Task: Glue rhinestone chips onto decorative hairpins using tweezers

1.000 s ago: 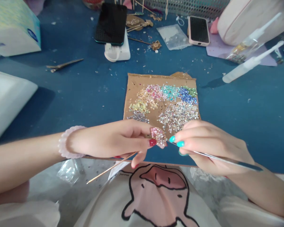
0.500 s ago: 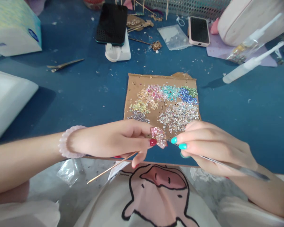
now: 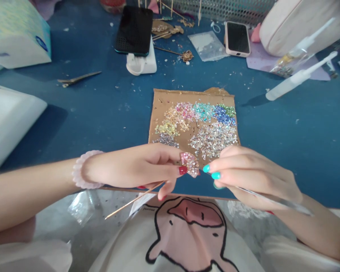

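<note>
My left hand pinches a small fan-shaped pink piece covered in glittering stones. A thin wooden-coloured stick slants down and left from under its fingers. My right hand is closed around metal tweezers, their tip at the right edge of the pink piece. Beyond both hands lies a cardboard sheet bearing heaps of small stones: clear, blue, turquoise, pink, yellow and others.
A dark phone rests on a white block. Farther right are a small plastic bag, a pink-edged phone and a white tube. At left lie a metal clip and a tissue pack.
My right hand and the tweezers have shifted slightly left. My left hand still holds the pink piece in nearly the same place.
</note>
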A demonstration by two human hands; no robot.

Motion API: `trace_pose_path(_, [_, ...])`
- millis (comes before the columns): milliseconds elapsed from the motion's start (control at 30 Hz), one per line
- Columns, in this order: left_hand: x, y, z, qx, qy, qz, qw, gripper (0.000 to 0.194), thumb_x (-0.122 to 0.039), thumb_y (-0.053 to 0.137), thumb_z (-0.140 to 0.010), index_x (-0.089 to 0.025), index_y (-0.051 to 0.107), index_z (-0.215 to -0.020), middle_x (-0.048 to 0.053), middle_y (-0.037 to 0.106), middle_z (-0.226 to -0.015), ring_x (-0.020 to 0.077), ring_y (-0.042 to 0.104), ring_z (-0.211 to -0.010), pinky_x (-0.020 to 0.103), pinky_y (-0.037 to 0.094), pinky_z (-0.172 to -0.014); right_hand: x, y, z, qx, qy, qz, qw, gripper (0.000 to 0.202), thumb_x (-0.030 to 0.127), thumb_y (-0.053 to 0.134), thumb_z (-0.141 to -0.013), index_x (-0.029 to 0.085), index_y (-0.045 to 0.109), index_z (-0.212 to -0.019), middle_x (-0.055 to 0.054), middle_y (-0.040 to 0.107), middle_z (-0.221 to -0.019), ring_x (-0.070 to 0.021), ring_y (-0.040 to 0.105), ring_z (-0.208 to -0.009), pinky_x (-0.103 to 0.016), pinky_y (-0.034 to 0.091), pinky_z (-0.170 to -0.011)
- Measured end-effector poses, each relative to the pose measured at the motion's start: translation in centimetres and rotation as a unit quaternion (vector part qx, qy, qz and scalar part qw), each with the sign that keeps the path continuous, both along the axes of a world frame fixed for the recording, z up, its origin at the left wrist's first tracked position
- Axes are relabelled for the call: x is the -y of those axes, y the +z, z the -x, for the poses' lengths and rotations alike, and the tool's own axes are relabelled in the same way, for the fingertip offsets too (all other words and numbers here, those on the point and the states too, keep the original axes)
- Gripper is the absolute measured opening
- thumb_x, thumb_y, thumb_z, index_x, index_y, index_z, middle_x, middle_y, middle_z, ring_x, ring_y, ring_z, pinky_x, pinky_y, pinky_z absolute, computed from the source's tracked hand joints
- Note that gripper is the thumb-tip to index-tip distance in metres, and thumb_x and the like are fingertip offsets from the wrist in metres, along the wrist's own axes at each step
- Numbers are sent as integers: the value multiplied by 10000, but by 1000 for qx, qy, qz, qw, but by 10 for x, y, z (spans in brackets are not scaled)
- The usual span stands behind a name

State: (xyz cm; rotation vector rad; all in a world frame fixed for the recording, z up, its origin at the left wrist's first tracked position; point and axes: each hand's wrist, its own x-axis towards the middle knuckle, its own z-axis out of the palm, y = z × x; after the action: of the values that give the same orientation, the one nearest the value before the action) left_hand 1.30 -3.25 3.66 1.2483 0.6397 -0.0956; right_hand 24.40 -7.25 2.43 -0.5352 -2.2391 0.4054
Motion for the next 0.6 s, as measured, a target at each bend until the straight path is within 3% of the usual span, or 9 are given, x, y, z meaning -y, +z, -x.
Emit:
trace_pose_path(367, [-7, -5, 2, 50, -8, -11, 999, 189, -262, 369, -955, -160, 527, -934, -30, 531, -572, 42, 329, -392, 122, 257, -354, -2, -3, 1, -62, -22, 15, 998, 170, 32, 549, -798, 145, 583, -920, -64, 667, -826, -130, 636, -782, -303, 543, -677])
trace_pose_path(467, [-9, -7, 2, 75, 18, -22, 997, 190, -274, 408, -934, -139, 541, -933, -29, 516, -557, 48, 320, -389, 132, 245, -338, -7, -7, -1, -125, -45, -8, 991, 226, 7, 583, -755, 135, 586, -942, -63, 665, -836, -142, 637, -794, -310, 530, -684])
trace_pose_path(600, [-14, -7, 4, 108, 105, -75, 986, 194, -302, 444, -921, -141, 542, -873, -47, 486, -529, 40, 278, -368, 144, 206, -336, -14, -11, -6, -152, -82, -14, 985, 242, 0, 569, -746, 150, 582, -936, -52, 645, -817, -151, 628, -798, -320, 509, -696])
